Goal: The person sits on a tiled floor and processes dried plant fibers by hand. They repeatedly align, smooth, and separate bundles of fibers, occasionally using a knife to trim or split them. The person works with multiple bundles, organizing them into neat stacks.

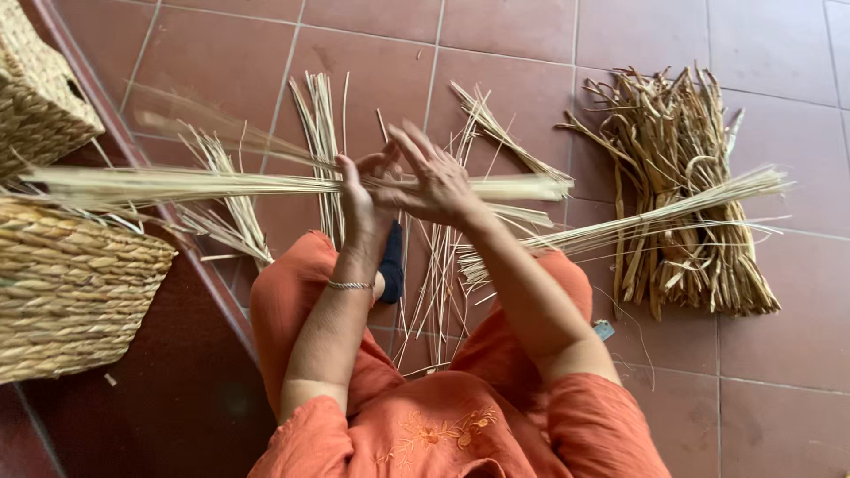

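Note:
A long bundle of pale straw stalks [177,184] runs sideways across the view at chest height. My left hand [361,199] is closed around its middle, thumb up. My right hand [431,181] lies flat over the same bundle just to the right, fingers spread and pointing left. The bundle's right end [531,188] sticks out past my right hand. Beneath the hands, loose stalks [438,274] lie on the floor between my knees, which are covered in orange cloth.
Two woven straw baskets [75,283] [40,93] stand at the left. A heap of thicker brown dried stems [682,190] lies on the red floor tiles at the right, with thin stalks across it. More loose stalks [320,133] fan out ahead. A dark object [392,261] sits by my left wrist.

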Demonstrator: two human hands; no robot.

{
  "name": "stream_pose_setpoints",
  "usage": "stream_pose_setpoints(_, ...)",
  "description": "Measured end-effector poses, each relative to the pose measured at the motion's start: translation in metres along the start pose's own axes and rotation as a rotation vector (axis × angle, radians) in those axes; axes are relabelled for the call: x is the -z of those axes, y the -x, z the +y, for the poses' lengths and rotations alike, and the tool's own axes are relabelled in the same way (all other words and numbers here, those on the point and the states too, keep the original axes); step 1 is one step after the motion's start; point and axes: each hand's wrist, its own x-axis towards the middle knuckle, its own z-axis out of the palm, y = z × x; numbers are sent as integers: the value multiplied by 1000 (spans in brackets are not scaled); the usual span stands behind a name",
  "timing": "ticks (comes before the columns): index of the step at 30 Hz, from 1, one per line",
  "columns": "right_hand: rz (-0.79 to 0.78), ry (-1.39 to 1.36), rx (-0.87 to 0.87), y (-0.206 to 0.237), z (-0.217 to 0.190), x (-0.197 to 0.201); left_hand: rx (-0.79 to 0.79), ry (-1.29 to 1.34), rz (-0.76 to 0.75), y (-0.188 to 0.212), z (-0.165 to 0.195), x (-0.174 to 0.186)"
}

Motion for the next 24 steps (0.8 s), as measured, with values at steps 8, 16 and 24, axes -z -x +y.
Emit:
stream_pose_setpoints(8,-162,220,-145,20,5,-12,-114,363,-258,-27,29,30)
stream_pose_setpoints(16,137,166,77,10,23,-33,-23,25,-298,0,6,-9)
stream_pose_setpoints(24,46,39,89,7,4,-33,-6,-107,-178,-16,11,3)
